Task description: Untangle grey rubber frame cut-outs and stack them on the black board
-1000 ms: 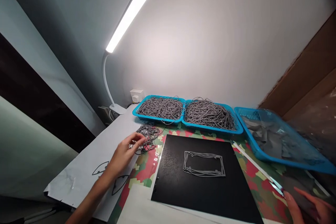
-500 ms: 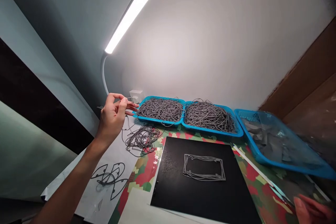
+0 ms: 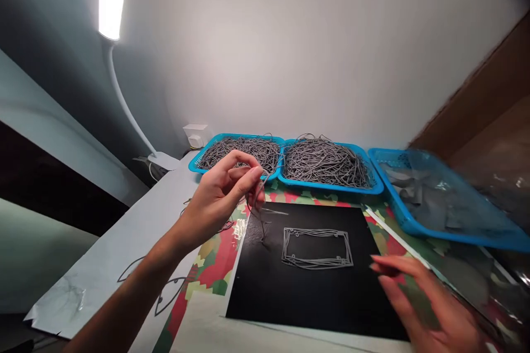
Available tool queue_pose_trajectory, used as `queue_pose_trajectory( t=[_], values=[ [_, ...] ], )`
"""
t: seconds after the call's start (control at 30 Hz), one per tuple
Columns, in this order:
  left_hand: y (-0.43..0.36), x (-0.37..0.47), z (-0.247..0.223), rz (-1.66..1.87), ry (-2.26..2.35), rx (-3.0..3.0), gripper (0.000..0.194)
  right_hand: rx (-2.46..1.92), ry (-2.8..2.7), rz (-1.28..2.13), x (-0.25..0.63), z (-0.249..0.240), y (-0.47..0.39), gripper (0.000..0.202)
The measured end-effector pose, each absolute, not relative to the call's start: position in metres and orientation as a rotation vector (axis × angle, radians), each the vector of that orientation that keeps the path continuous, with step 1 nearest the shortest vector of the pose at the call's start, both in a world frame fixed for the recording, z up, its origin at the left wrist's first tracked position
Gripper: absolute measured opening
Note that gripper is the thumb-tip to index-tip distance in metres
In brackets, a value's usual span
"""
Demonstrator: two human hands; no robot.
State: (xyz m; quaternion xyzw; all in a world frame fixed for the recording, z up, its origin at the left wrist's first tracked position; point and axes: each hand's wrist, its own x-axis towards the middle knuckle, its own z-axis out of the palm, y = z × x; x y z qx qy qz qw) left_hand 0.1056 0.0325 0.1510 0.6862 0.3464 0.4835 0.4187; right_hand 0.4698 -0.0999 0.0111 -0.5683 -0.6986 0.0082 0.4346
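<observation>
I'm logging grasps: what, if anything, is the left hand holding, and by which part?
The left hand pinches a thin grey strand by its upper part; the rest dangles below.

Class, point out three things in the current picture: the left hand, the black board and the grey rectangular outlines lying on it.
Left hand [image 3: 219, 194]: head view, middle of the hand.
Black board [image 3: 304, 298]: head view, bare surface towards its near edge.
Grey rectangular outlines [image 3: 318, 263]: head view, strips along their near side.
</observation>
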Motion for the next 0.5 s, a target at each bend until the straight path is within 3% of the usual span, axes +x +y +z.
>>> queue_pose_trajectory(
  t=[0.1, 0.17, 0.23, 0.3, 0.37, 0.5],
  values=[
    [0.030, 0.122, 0.152, 1.184, 0.785, 1.682, 0.011, -1.254, -1.862, 0.222, 0.422, 0.058, -0.074, 0.031],
    [0.026, 0.132, 0.155, 1.181, 0.741, 1.663, 0.012, -1.233, -1.944, 0.548, 0.392, 0.080, -0.054, 0.060],
    [0.023, 0.139, 0.156, 1.205, 0.722, 1.648, 0.013, -1.155, -1.979, 0.845, 0.366, 0.091, -0.035, 0.075],
    [0.022, 0.141, 0.152, 1.231, 0.729, 1.629, 0.015, -1.037, -1.955, 1.123, 0.344, 0.093, -0.021, 0.065],
    [0.025, 0.137, 0.143, 1.267, 0.762, 1.615, 0.016, -0.927, -1.887, 1.300, 0.326, 0.090, -0.009, 0.040],
    [0.044, 0.121, 0.119, 1.501, 0.860, 1.572, 0.019, -0.787, -1.743, 1.420, 0.293, 0.087, 0.017, 0.036]
  ],
)
